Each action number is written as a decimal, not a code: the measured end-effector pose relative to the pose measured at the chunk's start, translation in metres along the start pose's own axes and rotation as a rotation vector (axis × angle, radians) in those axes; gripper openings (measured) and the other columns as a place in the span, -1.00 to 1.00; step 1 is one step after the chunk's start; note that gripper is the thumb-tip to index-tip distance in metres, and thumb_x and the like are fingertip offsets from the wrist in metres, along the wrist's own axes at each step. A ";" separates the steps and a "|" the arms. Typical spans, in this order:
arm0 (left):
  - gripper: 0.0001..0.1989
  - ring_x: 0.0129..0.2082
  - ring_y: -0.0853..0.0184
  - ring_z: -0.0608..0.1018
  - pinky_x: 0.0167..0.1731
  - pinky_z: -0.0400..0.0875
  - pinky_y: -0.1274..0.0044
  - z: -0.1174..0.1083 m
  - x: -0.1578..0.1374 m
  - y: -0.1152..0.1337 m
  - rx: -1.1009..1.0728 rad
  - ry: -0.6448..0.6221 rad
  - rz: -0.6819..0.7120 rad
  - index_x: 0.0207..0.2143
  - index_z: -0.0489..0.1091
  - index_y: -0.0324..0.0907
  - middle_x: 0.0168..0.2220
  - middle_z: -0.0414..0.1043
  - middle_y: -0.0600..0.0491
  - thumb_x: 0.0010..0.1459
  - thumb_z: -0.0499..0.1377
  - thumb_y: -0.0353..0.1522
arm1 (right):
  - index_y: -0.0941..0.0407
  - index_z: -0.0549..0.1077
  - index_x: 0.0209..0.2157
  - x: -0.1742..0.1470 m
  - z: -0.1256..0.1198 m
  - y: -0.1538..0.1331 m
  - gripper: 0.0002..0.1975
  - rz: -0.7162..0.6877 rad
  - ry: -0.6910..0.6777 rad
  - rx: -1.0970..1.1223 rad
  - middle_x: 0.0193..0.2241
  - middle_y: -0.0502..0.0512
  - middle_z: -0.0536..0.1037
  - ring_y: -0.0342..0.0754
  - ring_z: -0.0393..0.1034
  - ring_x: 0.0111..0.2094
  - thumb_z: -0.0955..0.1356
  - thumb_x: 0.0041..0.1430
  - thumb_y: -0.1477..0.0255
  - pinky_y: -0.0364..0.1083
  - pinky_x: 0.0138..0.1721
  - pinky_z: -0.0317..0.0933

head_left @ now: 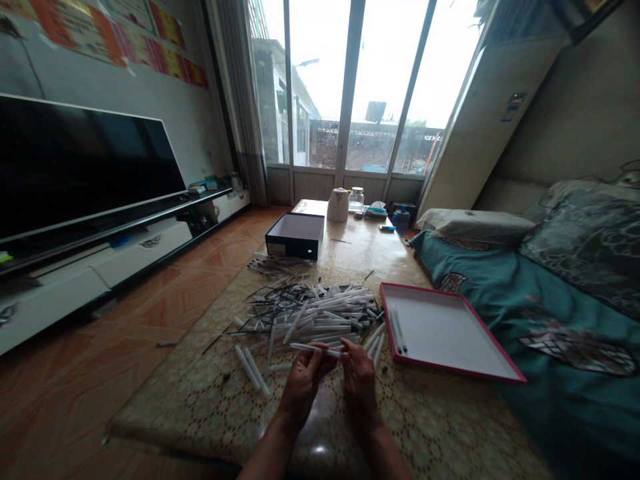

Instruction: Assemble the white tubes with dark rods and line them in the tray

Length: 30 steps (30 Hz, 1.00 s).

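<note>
Head view: left hand (309, 373) and right hand (359, 375) both pinching what looks like white pen (303, 347).

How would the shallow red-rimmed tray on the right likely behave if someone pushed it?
The tray is low and wide, so it would probably slide rather than tip. The slim pens inside look round and might roll. The tray's right corner seems at or past the table's edge, so a push that way could drop it.

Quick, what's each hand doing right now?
Left hand: closed, holding a white pen.
Right hand: closed, at the same white pen's other end.
</note>
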<state>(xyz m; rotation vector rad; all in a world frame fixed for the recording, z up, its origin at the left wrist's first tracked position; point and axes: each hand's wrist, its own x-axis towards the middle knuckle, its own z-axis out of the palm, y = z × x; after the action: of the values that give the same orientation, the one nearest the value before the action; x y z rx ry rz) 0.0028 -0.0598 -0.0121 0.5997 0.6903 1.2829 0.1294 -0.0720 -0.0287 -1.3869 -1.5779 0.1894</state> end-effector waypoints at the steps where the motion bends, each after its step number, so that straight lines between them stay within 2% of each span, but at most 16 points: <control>1: -0.78 -0.32 0.27 0.59 -0.21 0.43 0.45 0.000 0.000 0.000 0.018 -0.013 0.012 -0.33 0.48 -0.23 -0.35 0.57 -0.03 -0.02 0.30 -0.29 | 0.07 0.35 0.02 0.000 0.000 -0.001 -0.67 -0.047 -0.015 -0.002 -0.15 0.13 0.50 0.00 0.36 -0.13 0.15 0.31 0.32 -0.03 -0.11 0.17; 3: -0.78 -0.31 0.25 0.58 -0.22 0.42 0.45 0.002 -0.001 -0.001 0.072 -0.050 0.030 -0.35 0.49 -0.26 -0.35 0.56 -0.05 -0.03 0.30 -0.30 | 0.02 0.33 0.07 -0.001 0.001 -0.002 -0.65 -0.108 -0.067 -0.019 -0.14 0.13 0.50 0.02 0.37 -0.12 0.19 0.28 0.33 -0.01 -0.11 0.18; 5: -0.75 -0.33 0.24 0.57 -0.23 0.42 0.44 0.006 0.000 -0.002 0.138 -0.024 0.037 -0.33 0.48 -0.26 -0.35 0.55 -0.04 -0.06 0.32 -0.29 | 0.01 0.37 0.04 -0.003 0.002 -0.001 -0.67 -0.092 -0.074 -0.031 -0.20 0.12 0.53 0.02 0.39 -0.17 0.19 0.28 0.34 -0.01 -0.15 0.21; 8: -0.64 -0.40 0.25 0.57 -0.31 0.43 0.41 0.014 0.004 0.002 0.301 0.124 0.073 -0.23 0.44 -0.20 -0.35 0.50 0.00 -0.11 0.34 -0.27 | 0.09 0.43 -0.06 -0.005 0.004 0.005 -0.68 0.048 0.072 0.003 -0.23 0.18 0.53 0.05 0.40 -0.18 0.16 0.30 0.31 0.00 -0.17 0.23; 10: -0.67 -0.41 0.24 0.55 -0.35 0.41 0.42 0.022 0.011 0.007 0.497 0.161 0.178 -0.22 0.43 -0.17 -0.36 0.47 0.00 -0.07 0.30 -0.27 | 0.15 0.43 -0.11 -0.005 0.004 0.010 -0.65 0.178 0.191 0.046 -0.24 0.23 0.53 0.06 0.42 -0.22 0.15 0.30 0.26 -0.01 -0.21 0.25; 12: -0.82 -0.36 0.21 0.51 -0.31 0.36 0.43 0.030 0.022 0.013 0.759 0.099 0.345 -0.28 0.46 -0.16 -0.37 0.46 -0.03 0.02 0.23 -0.31 | 0.17 0.42 -0.13 -0.004 0.003 0.015 -0.62 0.315 0.260 0.090 -0.34 0.21 0.54 0.04 0.44 -0.35 0.15 0.28 0.22 -0.06 -0.34 0.26; 14: -0.88 -0.29 0.18 0.47 -0.24 0.31 0.41 0.039 0.036 0.015 1.075 -0.024 0.489 -0.34 0.48 -0.15 -0.35 0.45 -0.06 0.09 0.15 -0.37 | 0.16 0.42 -0.17 -0.003 0.001 0.017 -0.62 0.409 0.296 0.146 -0.48 0.13 0.52 -0.01 0.42 -0.48 0.16 0.27 0.18 -0.11 -0.46 0.24; 16: -0.84 -0.22 0.15 0.44 -0.16 0.25 0.37 0.048 0.051 0.014 1.334 -0.148 0.559 -0.35 0.48 -0.15 -0.32 0.45 -0.09 0.12 0.08 -0.43 | 0.16 0.42 -0.21 -0.001 -0.001 0.018 -0.62 0.460 0.325 0.192 -0.55 0.07 0.49 -0.04 0.40 -0.53 0.18 0.25 0.16 -0.13 -0.49 0.22; 18: -0.83 -0.17 0.12 0.41 -0.10 0.19 0.33 0.056 0.066 0.011 1.468 -0.230 0.576 -0.36 0.48 -0.15 -0.31 0.44 -0.09 0.11 0.08 -0.45 | 0.17 0.43 -0.22 0.000 -0.001 0.017 -0.60 0.500 0.344 0.221 -0.54 0.06 0.49 -0.05 0.40 -0.51 0.19 0.23 0.14 -0.15 -0.48 0.23; 24: -0.90 -0.11 0.06 0.37 -0.05 0.12 0.25 0.069 0.099 -0.001 1.609 -0.321 0.563 -0.43 0.48 -0.20 -0.30 0.43 -0.14 -0.03 0.16 -0.47 | 0.17 0.43 -0.15 0.000 -0.001 0.016 -0.53 0.582 0.328 0.263 -0.46 0.08 0.50 -0.04 0.41 -0.44 0.18 0.21 0.09 -0.13 -0.39 0.26; 27: -0.86 -0.12 0.06 0.38 -0.06 0.13 0.23 0.070 0.107 -0.003 1.611 -0.315 0.564 -0.47 0.46 -0.21 -0.31 0.43 -0.16 -0.01 0.10 -0.51 | 0.18 0.42 -0.16 0.000 -0.001 0.018 -0.53 0.559 0.321 0.238 -0.48 0.08 0.49 -0.04 0.40 -0.45 0.17 0.21 0.09 -0.12 -0.39 0.26; 30: -0.85 -0.12 0.10 0.40 -0.06 0.16 0.26 0.070 0.108 0.001 1.564 -0.315 0.586 -0.42 0.46 -0.18 -0.28 0.45 -0.12 0.02 0.10 -0.50 | 0.18 0.42 -0.16 0.000 -0.001 0.018 -0.56 0.529 0.325 0.216 -0.46 0.08 0.50 -0.05 0.40 -0.45 0.17 0.22 0.12 -0.12 -0.38 0.26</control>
<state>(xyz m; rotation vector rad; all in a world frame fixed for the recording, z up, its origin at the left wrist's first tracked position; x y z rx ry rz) 0.0699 0.0450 0.0207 2.3445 1.2368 0.8832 0.1422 -0.0664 -0.0398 -1.5465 -0.8772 0.4149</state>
